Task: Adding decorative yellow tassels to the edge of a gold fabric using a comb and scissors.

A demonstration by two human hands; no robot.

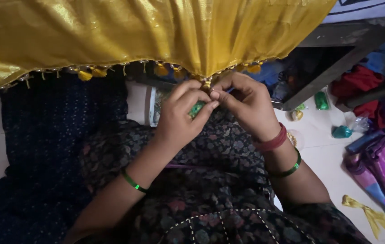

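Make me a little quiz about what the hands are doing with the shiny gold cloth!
1. True or false: both hands meet at the tasselled edge of the gold cloth.
2. What colour is the small thing in the left hand? A red, B green, C white.
3. Which wrist wears a red band as well as a green bangle?

Key: 1 true. 2 B. 3 the wrist of the right hand.

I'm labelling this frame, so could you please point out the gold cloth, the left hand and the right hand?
gold cloth (pixel 156 31), head view, middle of the fabric.
left hand (pixel 179 119), head view, back of hand.
right hand (pixel 251 106), head view, back of hand.
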